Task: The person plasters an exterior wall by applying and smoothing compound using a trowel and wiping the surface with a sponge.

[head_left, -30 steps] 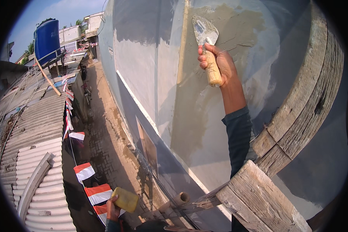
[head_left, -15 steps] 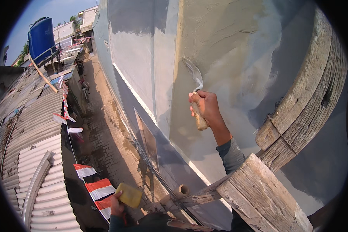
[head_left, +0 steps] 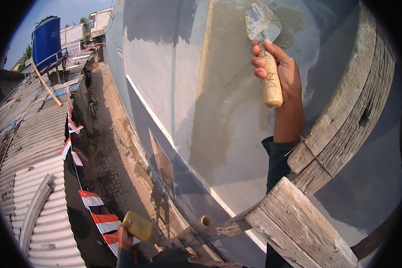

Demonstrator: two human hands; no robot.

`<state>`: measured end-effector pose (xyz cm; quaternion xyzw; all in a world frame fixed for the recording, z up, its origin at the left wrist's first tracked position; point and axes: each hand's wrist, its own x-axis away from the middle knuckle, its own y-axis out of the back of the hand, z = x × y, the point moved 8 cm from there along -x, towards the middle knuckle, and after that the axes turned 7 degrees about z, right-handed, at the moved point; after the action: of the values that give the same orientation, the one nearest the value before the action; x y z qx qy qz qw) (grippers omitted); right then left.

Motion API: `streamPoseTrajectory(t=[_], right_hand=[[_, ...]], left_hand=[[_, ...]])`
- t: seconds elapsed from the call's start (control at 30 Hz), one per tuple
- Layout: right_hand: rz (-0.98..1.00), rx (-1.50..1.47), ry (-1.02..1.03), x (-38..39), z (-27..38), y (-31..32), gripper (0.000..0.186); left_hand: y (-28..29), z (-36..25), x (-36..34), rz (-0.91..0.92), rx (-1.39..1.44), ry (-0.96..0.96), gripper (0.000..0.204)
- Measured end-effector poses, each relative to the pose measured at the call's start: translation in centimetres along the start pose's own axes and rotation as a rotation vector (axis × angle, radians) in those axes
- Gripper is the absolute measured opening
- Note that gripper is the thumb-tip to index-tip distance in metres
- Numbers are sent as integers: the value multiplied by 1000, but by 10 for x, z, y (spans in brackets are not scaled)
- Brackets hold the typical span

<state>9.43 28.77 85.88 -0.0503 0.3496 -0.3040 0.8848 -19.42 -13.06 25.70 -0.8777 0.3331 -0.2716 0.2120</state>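
Wrapped round the wooden handle of a trowel [head_left: 272, 85], my right hand [head_left: 286, 73] is raised in front of the wall [head_left: 236, 98]. The trowel's metal blade points up, smeared with grey plaster, over a damp plastered patch. Whether the blade touches the wall I cannot tell. Low on the left, my left hand [head_left: 125, 236] grips a yellow sponge-like block [head_left: 138, 226] by its left side, out over the alley. Part of that hand is cut off by shadow and the sleeve.
Weathered wooden planks [head_left: 299, 219] stand close on the right, beside my right forearm. A bamboo pole end [head_left: 205, 221] juts out below. Far down lies a paved alley [head_left: 116, 165], with red-and-white flags [head_left: 105, 217], a corrugated roof [head_left: 40, 196] and a blue water tank [head_left: 47, 41] beyond.
My right hand has moved up and to the right with the trowel, whose blade now faces me broadside. The left hand with the yellow block has shifted slightly left.
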Motion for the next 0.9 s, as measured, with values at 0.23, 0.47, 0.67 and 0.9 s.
streamPoseTrajectory(t=[0.23, 0.47, 0.67, 0.9], right_hand=[[-24, -248, -361, -5, -111, 40, 18], [-283, -91, -557, 100, -225, 80, 19], [-259, 539, -386, 97, -157, 62, 26], [-392, 608, 75, 70, -7, -3, 24]], left_hand=[[-28, 6, -4, 100, 23, 36, 41], [-14, 19, -5, 35, 31, 108, 39], [0, 21, -11, 44, 43, 95, 42], [-13, 25, -16, 71, 32, 104, 44]])
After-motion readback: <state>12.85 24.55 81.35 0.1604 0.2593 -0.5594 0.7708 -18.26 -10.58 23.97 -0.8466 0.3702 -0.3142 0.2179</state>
